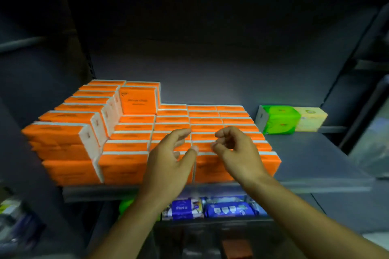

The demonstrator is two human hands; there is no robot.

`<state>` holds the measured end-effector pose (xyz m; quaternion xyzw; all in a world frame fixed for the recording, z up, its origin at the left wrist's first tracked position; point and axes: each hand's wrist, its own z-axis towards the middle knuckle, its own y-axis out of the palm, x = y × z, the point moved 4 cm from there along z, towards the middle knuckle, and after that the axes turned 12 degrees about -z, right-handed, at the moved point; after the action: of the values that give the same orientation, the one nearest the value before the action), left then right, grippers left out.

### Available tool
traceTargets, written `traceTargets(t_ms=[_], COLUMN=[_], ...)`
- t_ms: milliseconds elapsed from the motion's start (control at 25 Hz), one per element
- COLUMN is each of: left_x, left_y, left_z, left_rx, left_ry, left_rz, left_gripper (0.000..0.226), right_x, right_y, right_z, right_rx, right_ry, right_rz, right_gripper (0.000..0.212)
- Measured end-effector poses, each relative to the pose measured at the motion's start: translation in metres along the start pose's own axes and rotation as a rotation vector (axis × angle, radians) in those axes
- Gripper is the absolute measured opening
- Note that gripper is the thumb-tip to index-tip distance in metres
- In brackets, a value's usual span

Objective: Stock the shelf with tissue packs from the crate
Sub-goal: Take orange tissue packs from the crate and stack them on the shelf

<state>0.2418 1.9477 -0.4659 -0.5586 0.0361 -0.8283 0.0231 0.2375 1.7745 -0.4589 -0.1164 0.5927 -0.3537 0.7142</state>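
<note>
Item: orange tissue packs [172, 121], qty large, on shelf [315, 160]. They fill it from the left edge to approx. mid-width, w/ a low tier in rows from back to front edge and a taller tier along the left edge into the back-left corner. Crate: not in view. L hand [168, 162] and R hand [237, 149] hover over the front rows near the shelf's front edge, both empty. L fingers are relaxed and apart, R fingers loosely curled w/ nothing pinched. We cannot tell whether any fingertip touches a pack top. Risks, as we judge them: the front row sits flush w/ the front edge, so a wrist or forearm drawn back low could drag a pack off. The tall left-edge tier looks uneven at its front end, so a nudge there may tip packs onto the low tier. Soft wrap means a hard push could skew a whole row. Other stock: green pack [280, 120] and yellow pack [311, 119] side by side near the back-right corner, well apart from the orange block. Blue packs [229, 209] lie on the lower shelf [210, 219]. Obstructions: none btwn the hands and the bare right half, which we take as the room left for more stock.
</note>
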Motion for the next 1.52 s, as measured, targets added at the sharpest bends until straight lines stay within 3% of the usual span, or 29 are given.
traceTargets(t_ms=[120,280,400,720,920,1280,1520], left_x=[0.005,0.012,0.001,-0.066,-0.14,-0.299,-0.35], left_y=[0.011,0.029,0.045,0.084,0.13,0.193,0.224], left_z=[-0.023,-0.062,-0.089,-0.124,-0.152,-0.21,-0.223], left_rx=[-0.021,-0.062,-0.166,-0.364,-0.517,-0.419,-0.287], left_ry=[0.004,0.007,-0.031,-0.203,-0.449,-0.951,-1.103], left_rz=[0.017,-0.026,0.023,0.242,0.289,0.316,0.333], left_gripper=[0.045,0.022,0.018,0.021,0.023,0.011,0.019], right_x=[0.011,0.028,0.054,0.16,0.238,0.388,0.431], right_y=[-0.017,-0.037,-0.045,-0.036,-0.014,0.057,0.091], right_z=[-0.024,-0.055,-0.082,-0.131,-0.151,-0.182,-0.18], right_rx=[0.022,0.068,0.058,-0.041,-0.157,-0.412,-0.399], right_ry=[-0.013,-0.028,-0.011,0.256,0.457,0.906,0.987], right_rz=[0.049,0.075,0.017,-0.05,-0.152,-0.093,-0.15], right_gripper=[0.021,0.016,0.013,0.008,0.005,0.009,0.017])
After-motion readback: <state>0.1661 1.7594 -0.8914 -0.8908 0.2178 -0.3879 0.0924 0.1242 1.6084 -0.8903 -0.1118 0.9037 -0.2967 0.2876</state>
